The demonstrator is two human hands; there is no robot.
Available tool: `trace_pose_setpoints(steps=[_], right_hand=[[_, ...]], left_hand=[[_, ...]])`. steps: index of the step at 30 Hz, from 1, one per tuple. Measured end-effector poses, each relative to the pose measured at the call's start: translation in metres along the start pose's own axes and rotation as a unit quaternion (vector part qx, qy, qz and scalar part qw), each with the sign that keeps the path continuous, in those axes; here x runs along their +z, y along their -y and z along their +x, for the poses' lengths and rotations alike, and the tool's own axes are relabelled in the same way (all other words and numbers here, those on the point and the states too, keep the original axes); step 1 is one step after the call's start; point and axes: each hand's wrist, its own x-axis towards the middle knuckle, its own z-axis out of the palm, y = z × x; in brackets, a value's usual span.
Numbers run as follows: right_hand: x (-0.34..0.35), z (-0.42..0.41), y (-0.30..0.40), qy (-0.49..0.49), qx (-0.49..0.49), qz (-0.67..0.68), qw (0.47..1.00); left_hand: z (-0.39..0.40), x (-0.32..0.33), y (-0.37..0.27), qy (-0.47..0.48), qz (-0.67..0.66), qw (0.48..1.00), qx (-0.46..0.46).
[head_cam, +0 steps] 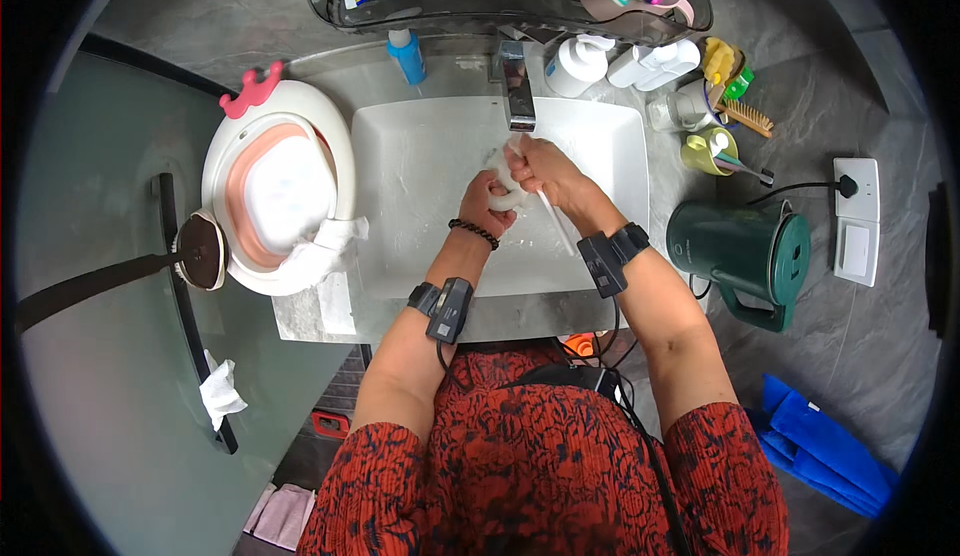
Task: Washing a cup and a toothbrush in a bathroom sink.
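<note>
Both my hands are over the white rectangular washbasin [420, 196], below the dark metal faucet [517, 91]. My left hand [486, 205] grips a white curved piece [511, 200], possibly a handle or ring; fingers and water hide much of its shape. My right hand [547, 168] is closed around a slim white rod [556, 223], which slants down toward my right wrist. The rod's upper end is lost among my fingers, close to the white piece. Water drops and some suds show on the basin floor.
Stacked plastic basins [285, 181] with a white cloth [326, 252] stand to the left. Bottles, including a white pump bottle [576, 65], line the back. A green electric kettle [735, 256] sits right. A dark shelf [465, 12] overhangs the faucet. Cables hang from my wrist devices.
</note>
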Motion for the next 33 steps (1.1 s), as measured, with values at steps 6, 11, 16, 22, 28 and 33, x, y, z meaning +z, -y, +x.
trace_pose_setpoints(steps=[6, 11, 16, 22, 28, 33], right_hand=[[0.039, -0.023, 0.008, 0.003, -0.002, 0.006, 1.000], [0.006, -0.008, 0.006, 0.007, 0.003, 0.014, 1.000], [0.004, -0.017, 0.013, 0.028, -0.028, 0.008, 0.999], [-0.024, -0.056, 0.028, -0.024, -0.036, -0.113, 0.993], [0.001, -0.033, 0.006, -0.077, -0.082, -0.178, 0.978], [0.019, -0.005, -0.006, -0.084, -0.001, -0.145, 0.986]], left_hand=[[0.002, -0.004, 0.009, 0.078, -0.097, 0.992, -0.023], [0.004, -0.003, 0.015, 0.065, -0.161, 0.984, -0.047], [0.001, 0.005, 0.018, 0.020, -0.170, 0.985, -0.024], [0.006, -0.017, 0.010, 0.031, -0.181, 0.982, -0.032], [0.008, 0.000, 0.015, 0.045, -0.119, 0.991, -0.038], [0.008, -0.020, 0.018, 0.035, -0.089, 0.995, -0.022]])
